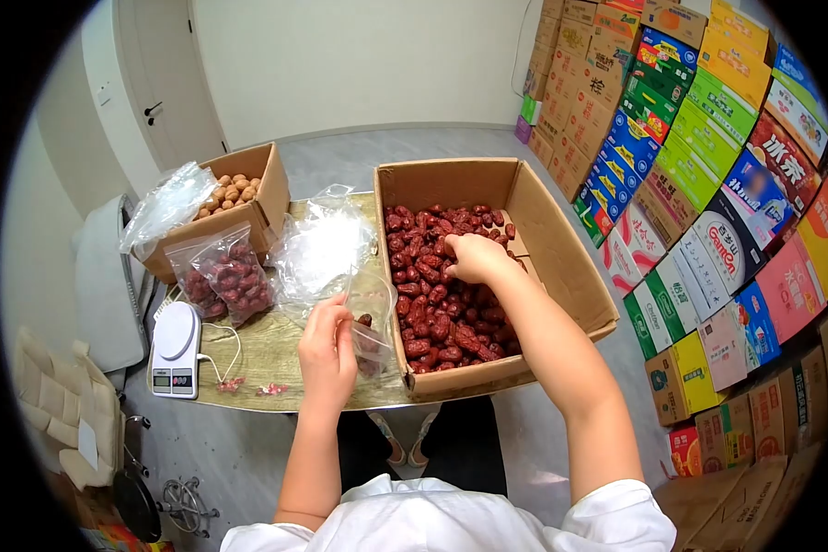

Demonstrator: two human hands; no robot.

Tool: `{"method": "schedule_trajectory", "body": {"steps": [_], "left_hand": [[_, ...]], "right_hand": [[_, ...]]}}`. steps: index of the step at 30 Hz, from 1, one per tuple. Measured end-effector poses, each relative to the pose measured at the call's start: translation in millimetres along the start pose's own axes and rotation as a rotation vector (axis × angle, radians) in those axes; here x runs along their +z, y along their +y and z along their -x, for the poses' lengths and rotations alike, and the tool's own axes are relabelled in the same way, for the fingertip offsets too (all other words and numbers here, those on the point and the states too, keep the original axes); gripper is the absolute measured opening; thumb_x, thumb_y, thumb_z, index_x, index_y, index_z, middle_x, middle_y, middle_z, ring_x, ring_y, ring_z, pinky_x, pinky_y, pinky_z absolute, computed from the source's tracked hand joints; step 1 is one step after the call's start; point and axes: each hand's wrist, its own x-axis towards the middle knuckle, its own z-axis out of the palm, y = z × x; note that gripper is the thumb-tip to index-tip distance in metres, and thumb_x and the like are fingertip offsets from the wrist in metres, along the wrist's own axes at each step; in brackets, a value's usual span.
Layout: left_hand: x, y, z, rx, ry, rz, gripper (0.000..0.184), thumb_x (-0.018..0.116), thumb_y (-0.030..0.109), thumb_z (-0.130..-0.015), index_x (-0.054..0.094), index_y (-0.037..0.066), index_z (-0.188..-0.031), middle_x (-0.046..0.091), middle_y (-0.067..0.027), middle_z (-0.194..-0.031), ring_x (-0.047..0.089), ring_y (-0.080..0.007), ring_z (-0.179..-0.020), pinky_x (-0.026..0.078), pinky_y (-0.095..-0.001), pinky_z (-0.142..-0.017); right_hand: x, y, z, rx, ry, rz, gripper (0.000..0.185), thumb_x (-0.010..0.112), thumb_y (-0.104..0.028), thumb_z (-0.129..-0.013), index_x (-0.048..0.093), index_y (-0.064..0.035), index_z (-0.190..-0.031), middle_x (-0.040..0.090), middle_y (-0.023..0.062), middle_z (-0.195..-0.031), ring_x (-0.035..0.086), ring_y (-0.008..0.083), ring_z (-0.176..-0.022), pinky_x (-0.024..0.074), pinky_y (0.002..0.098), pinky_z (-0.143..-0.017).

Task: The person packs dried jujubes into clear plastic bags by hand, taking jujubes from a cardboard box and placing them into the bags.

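Note:
My left hand point(327, 354) pinches the edge of a clear plastic bag point(370, 299) at the table's front edge, left of the big box. A few red dates lie low inside that bag. My right hand point(476, 259) reaches into the open cardboard box point(515, 375), its fingers curled down onto the wrinkled dried red dates point(442, 322). The fingertips are partly hidden among the dates, so how many they grip does not show. Dates heap over the box's left and middle; bare cardboard shows along its right side.
Loose clear bags point(327, 235) lie behind my left hand. Two filled date bags point(235, 276) stand near a white kitchen scale point(175, 345) with a cable. A smaller box of walnuts point(233, 191) sits at the back left. Stacked cartons point(708, 184) line the right wall.

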Motion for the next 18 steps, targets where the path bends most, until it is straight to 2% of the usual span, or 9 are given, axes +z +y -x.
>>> {"method": "schedule_trajectory", "body": {"steps": [1, 2, 5, 9, 11, 18], "left_hand": [[0, -1, 0, 0.0, -0.002, 0.001, 0.009, 0.057, -0.007, -0.089, 0.057, -0.002, -0.098, 0.065, -0.0214, -0.111, 0.066, -0.0354, -0.093, 0.054, -0.0371, -0.078], [0, -2, 1, 0.005, -0.005, -0.015, 0.009, 0.057, -0.007, -0.089, 0.057, -0.002, -0.097, 0.065, -0.0215, -0.11, 0.066, -0.0356, -0.093, 0.054, -0.0373, -0.078], [0, -2, 2, 0.007, -0.009, -0.031, 0.009, 0.057, -0.007, -0.089, 0.057, -0.002, -0.096, 0.065, -0.0214, -0.109, 0.066, -0.0361, -0.093, 0.053, -0.0381, -0.077], [0, 1, 2, -0.016, -0.013, 0.005, 0.009, 0.057, -0.006, -0.089, 0.057, -0.002, -0.096, 0.065, -0.0209, -0.109, 0.065, -0.037, -0.093, 0.053, -0.0394, -0.079], [0, 1, 2, -0.014, -0.012, 0.005, 0.009, 0.057, -0.006, -0.089, 0.057, -0.002, -0.096, 0.065, -0.0207, -0.109, 0.065, -0.0371, -0.093, 0.053, -0.0394, -0.079], [1, -1, 2, 0.026, -0.007, -0.025, 0.009, 0.057, -0.006, -0.089, 0.057, -0.001, -0.096, 0.065, -0.0207, -0.109, 0.065, -0.0369, -0.092, 0.052, -0.0392, -0.078]], "right_hand": [[0, -2, -1, 0.023, -0.08, 0.06, 0.058, 0.073, -0.033, -0.087, 0.05, -0.0165, -0.138, 0.061, 0.0119, -0.129, 0.059, 0.0293, -0.122, 0.051, 0.0437, -0.098], [1, -4, 0, 0.025, -0.081, 0.059, 0.058, 0.073, -0.033, -0.087, 0.05, -0.0165, -0.138, 0.061, 0.0119, -0.129, 0.059, 0.0293, -0.122, 0.051, 0.0437, -0.098], [4, -11, -1, 0.009, -0.23, 0.161, 0.07, 0.072, -0.034, -0.088, 0.038, -0.0236, -0.149, 0.044, 0.014, -0.148, 0.056, 0.0324, -0.127, 0.0503, 0.0451, -0.1], [14, -9, -6, 0.006, -0.2, 0.168, 0.067, 0.071, -0.034, -0.089, 0.04, -0.022, -0.148, 0.047, 0.0139, -0.145, 0.056, 0.0322, -0.126, 0.051, 0.0454, -0.1], [17, -8, -7, 0.038, -0.147, 0.097, 0.059, 0.073, -0.035, -0.088, 0.049, -0.0169, -0.139, 0.052, 0.0178, -0.137, 0.056, 0.0344, -0.124, 0.0501, 0.0452, -0.1], [20, -9, -10, 0.042, -0.135, 0.09, 0.055, 0.073, -0.032, -0.088, 0.053, -0.0163, -0.137, 0.052, 0.0173, -0.137, 0.057, 0.0327, -0.123, 0.051, 0.0448, -0.099]]}}
